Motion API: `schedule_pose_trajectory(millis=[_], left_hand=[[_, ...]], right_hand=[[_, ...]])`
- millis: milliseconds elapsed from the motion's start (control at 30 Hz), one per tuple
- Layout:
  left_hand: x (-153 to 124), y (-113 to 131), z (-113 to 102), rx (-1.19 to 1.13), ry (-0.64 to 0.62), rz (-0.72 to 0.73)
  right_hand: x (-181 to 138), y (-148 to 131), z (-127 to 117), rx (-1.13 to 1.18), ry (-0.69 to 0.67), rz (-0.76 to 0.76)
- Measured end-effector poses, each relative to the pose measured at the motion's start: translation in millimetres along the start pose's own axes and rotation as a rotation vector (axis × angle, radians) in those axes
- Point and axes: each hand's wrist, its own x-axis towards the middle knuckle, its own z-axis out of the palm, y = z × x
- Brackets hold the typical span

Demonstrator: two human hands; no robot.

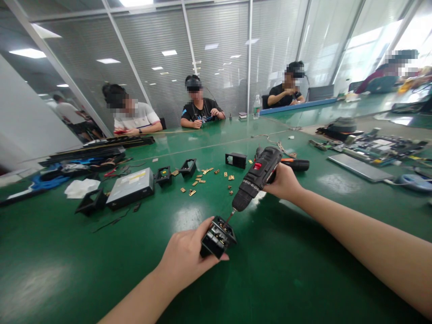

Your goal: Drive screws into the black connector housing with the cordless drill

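Note:
My left hand (185, 252) grips a black plastic socket housing (216, 238) with metal parts inside, held low over the table and tilted. In my right hand (283, 181) is a black cordless drill (258, 173) with a red switch. Its long thin bit slants down to the left, and the tip reaches into the housing; whether it sits on a screw I cannot tell. My right fingers are partly hidden behind the drill's handle. Beyond the hands, several small brass plates (201, 181) lie scattered, near a black empty frame (236, 160).
More black housings (164, 176) stand at left beside a silver disc drive (131, 188) and a white tissue (82, 188). Circuit boards (378, 146) and a flat silver device (359, 167) lie at right. Several people sit along the green table's (135, 270) far side, near a bottle (257, 106).

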Motion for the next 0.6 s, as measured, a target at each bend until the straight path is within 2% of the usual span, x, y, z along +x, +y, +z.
schedule_pose_trajectory(millis=[600], left_hand=[[0.0,-1.1,-0.4,0.014,0.004,0.013]], right_hand=[[-1.0,-5.3,-2.3,-0.031,-0.024,0.023]])
